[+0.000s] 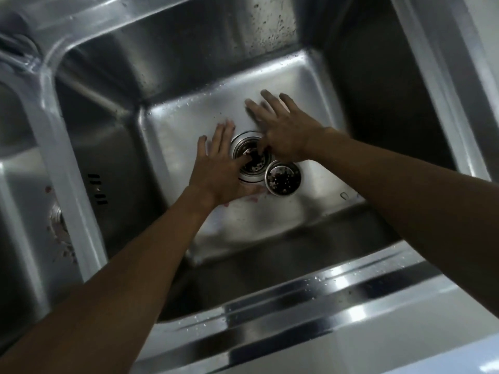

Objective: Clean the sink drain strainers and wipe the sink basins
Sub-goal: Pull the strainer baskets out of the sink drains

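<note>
Two basins of brushed stainless steel show. At 9 o'clock lies the left basin [21,184], only partly in view, its round left drain [58,222] ringed with reddish specks. A rounded, glossy divider [67,184] parts it from the right basin [183,136], a deep square tub with curved corners and a flat, wet floor. On that tub's left wall sit two clusters of short dark slots [98,188], too blurred to count. Near the centre, the left hand [216,168] lies wide open on the floor at the drain's 9 o'clock, its fingers [222,130] straight and splayed, and its thumb tip dips over the edge of the round, ridged centre drain [252,172]. Just beside that drain, at its 4 o'clock and touching its rim, stands one loose strainer basket [282,178], a small shiny metal cup filled with dark crumbs. The right hand [286,136] covers the drain's 1 o'clock side, also spread wide, three long fingers fanned flat toward 11 o'clock, while one digit curls down into the drain mouth. What the two dipping tips touch inside is too dark to tell. At 5 o'clock the polished front rim [297,300] carries scattered droplets [318,279].
</note>
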A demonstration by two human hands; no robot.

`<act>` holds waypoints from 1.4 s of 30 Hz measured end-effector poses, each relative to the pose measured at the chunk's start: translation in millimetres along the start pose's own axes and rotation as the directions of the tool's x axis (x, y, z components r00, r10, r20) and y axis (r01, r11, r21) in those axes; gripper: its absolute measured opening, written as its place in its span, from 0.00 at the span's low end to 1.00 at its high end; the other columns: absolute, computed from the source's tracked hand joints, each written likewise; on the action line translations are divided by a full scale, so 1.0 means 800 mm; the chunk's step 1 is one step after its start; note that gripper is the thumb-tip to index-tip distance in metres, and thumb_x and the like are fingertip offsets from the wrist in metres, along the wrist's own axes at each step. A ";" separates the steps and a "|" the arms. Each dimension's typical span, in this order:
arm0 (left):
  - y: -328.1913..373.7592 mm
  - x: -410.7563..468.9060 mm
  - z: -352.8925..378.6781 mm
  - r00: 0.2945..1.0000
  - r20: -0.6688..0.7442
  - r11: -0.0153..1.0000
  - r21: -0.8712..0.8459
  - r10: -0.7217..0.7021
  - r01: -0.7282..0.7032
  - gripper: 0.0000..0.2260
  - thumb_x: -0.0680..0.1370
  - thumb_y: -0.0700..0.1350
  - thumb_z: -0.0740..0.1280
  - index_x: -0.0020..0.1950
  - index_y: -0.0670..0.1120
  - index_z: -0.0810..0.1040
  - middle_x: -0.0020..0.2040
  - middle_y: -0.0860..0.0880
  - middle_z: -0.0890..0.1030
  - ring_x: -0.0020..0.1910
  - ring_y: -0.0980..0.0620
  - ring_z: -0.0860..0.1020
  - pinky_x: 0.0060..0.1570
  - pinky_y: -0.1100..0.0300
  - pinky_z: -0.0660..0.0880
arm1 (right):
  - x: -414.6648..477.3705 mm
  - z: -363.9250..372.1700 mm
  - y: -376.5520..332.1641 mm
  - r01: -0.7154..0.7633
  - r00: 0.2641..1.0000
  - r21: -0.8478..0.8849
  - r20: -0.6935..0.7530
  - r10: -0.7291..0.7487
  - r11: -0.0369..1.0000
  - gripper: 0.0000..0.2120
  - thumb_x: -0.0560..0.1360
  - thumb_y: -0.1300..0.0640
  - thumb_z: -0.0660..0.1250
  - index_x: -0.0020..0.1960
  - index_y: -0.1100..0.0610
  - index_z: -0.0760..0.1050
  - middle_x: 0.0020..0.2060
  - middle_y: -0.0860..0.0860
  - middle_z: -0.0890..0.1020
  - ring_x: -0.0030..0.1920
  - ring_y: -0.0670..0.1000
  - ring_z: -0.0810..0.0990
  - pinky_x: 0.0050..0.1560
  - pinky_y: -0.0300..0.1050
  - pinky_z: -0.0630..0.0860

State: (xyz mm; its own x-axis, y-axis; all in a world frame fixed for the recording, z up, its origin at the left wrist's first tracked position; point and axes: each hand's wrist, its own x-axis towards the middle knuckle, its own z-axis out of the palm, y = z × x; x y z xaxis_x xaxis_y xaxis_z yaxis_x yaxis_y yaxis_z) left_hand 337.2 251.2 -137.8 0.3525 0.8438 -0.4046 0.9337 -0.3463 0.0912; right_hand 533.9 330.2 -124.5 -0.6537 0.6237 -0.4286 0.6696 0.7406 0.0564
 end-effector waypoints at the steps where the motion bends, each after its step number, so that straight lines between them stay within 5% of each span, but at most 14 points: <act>1: 0.001 0.000 0.001 1.000 -0.005 1.000 0.003 -0.001 0.001 0.43 0.69 0.81 0.52 0.78 0.61 0.70 0.85 0.37 0.41 0.84 0.39 0.40 0.78 0.37 0.46 | 0.002 0.000 0.002 0.015 1.000 -0.003 0.010 -0.015 1.000 0.24 0.83 0.42 0.56 0.72 0.54 0.75 0.83 0.59 0.45 0.81 0.68 0.44 0.79 0.67 0.49; 10: 0.000 -0.007 0.000 1.000 0.003 1.000 -0.031 0.002 -0.002 0.33 0.74 0.75 0.59 0.72 0.59 0.78 0.85 0.39 0.44 0.84 0.38 0.44 0.78 0.36 0.47 | 0.010 -0.003 0.011 0.123 0.990 -0.076 0.073 -0.118 0.989 0.27 0.74 0.28 0.61 0.64 0.42 0.81 0.82 0.61 0.47 0.80 0.70 0.46 0.78 0.69 0.49; 16: 0.000 -0.013 -0.009 0.989 -0.149 1.000 -0.021 -0.001 -0.002 0.16 0.81 0.57 0.68 0.65 0.52 0.83 0.78 0.44 0.70 0.79 0.43 0.65 0.76 0.39 0.52 | 0.006 -0.013 0.009 0.119 0.993 -0.095 0.031 -0.116 0.988 0.38 0.71 0.25 0.63 0.72 0.47 0.74 0.81 0.54 0.57 0.80 0.68 0.50 0.77 0.71 0.49; 22: -0.004 -0.033 -0.017 0.965 -0.260 0.999 -0.050 0.006 -0.020 0.11 0.81 0.51 0.69 0.59 0.49 0.85 0.65 0.46 0.81 0.66 0.43 0.77 0.71 0.41 0.60 | -0.006 -0.028 0.001 0.096 0.995 0.100 0.022 -0.099 0.990 0.21 0.70 0.30 0.68 0.54 0.42 0.83 0.75 0.43 0.71 0.80 0.62 0.54 0.78 0.68 0.47; 29: -0.017 -0.072 -0.021 0.964 -0.265 0.997 -0.070 0.009 -0.029 0.11 0.80 0.52 0.71 0.60 0.50 0.85 0.66 0.46 0.80 0.67 0.44 0.77 0.69 0.43 0.60 | -0.025 -0.035 -0.043 0.101 0.992 0.154 -0.087 -0.088 0.983 0.18 0.71 0.34 0.69 0.54 0.43 0.82 0.69 0.43 0.76 0.77 0.61 0.62 0.77 0.64 0.54; 37: -0.021 -0.086 -0.009 0.989 -0.143 0.990 -0.139 -0.039 0.019 0.30 0.73 0.60 0.74 0.70 0.48 0.71 0.63 0.48 0.79 0.63 0.45 0.77 0.66 0.48 0.60 | -0.040 -0.026 -0.095 0.112 0.987 0.149 -0.131 -0.093 0.982 0.31 0.68 0.38 0.74 0.65 0.53 0.75 0.63 0.52 0.82 0.71 0.63 0.70 0.74 0.65 0.61; 42: -0.022 -0.085 -0.007 0.994 -0.106 0.988 -0.151 -0.040 0.024 0.27 0.74 0.60 0.73 0.68 0.49 0.75 0.62 0.47 0.76 0.63 0.45 0.76 0.64 0.49 0.60 | -0.040 -0.016 -0.108 0.084 0.986 0.145 -0.154 -0.061 0.986 0.33 0.68 0.36 0.72 0.66 0.55 0.71 0.62 0.55 0.81 0.67 0.64 0.74 0.71 0.63 0.64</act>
State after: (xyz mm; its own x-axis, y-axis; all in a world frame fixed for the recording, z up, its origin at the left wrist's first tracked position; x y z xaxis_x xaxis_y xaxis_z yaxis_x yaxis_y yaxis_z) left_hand 297.3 202.0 -107.1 0.3192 0.8958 -0.3092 0.9408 -0.2602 0.2175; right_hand 492.1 249.6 -103.9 -0.7398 0.6084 -0.2873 0.6566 0.7460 -0.1110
